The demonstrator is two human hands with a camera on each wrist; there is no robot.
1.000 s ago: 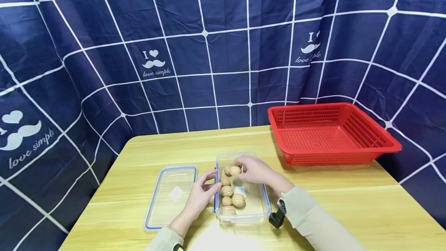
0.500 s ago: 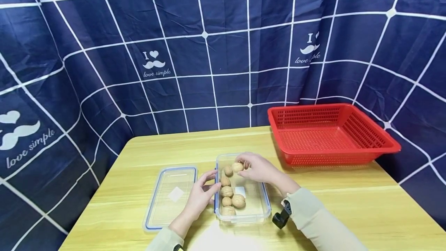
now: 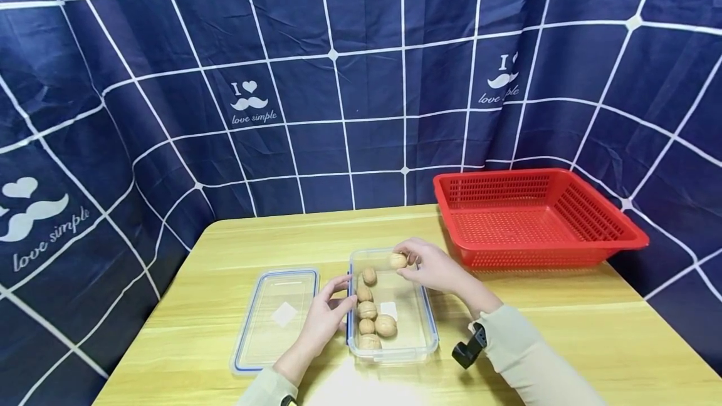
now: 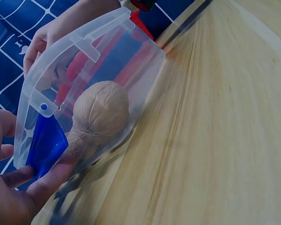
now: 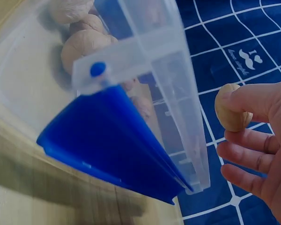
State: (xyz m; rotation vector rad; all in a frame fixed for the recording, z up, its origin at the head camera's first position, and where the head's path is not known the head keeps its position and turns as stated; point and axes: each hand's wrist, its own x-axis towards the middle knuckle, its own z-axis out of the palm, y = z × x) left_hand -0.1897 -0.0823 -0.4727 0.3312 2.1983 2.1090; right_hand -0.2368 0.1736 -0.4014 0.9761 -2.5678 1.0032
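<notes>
A clear plastic food container (image 3: 408, 324) with blue latches stands on the table, several walnuts (image 3: 367, 310) along its left side. My left hand (image 3: 323, 318) rests against its left wall, fingers relaxed and thumb near the rim. In the left wrist view, fingers (image 4: 49, 185) touch the wall around a hanging blue latch (image 4: 47, 140). Just over the far right part of the container, my right hand (image 3: 431, 266) pinches one walnut (image 3: 398, 260) between thumb and fingers. The right wrist view shows this walnut (image 5: 230, 108) at the fingertips, beyond the container's rim.
Left of the container lies its clear lid (image 3: 265, 331) with a blue seal. A red perforated plastic basket (image 3: 541, 246) stands at the back right of the wooden table (image 3: 316, 237). A dark blue checked curtain (image 3: 366, 86) hangs behind.
My right hand has lifted the walnut from beside another one and moved it right and away, toward the container's far right edge. The left hand stays at the left wall.
</notes>
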